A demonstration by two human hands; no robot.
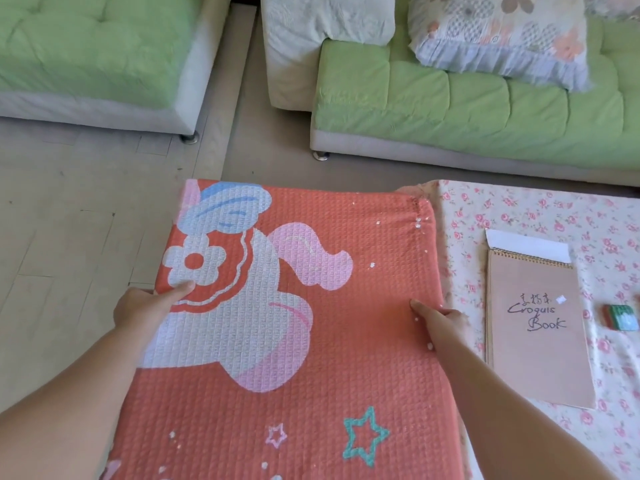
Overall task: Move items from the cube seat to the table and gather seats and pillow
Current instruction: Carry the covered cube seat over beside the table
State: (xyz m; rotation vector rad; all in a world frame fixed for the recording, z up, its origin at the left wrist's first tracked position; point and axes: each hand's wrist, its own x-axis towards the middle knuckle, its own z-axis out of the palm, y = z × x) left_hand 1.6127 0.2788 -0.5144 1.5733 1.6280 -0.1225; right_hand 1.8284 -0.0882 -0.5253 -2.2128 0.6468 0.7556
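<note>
Left hand (145,306) and right hand (440,318) grip seat (311,358) by opposite side edges, thumbs on top, seat just beside table (519,209) left edge; sketchbook (536,323) mid-tabletop.

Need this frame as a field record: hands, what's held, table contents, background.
left hand: grips left edge of orange seat, thumb on top
right hand: grips the seat's right edge, thumb on top
orange seat: cartoon-print cover, left of table
table: floral cloth
on table: sketchbook; small green item to its right
sofa: green, pillow on it
green seat: on floor, upper left
</note>
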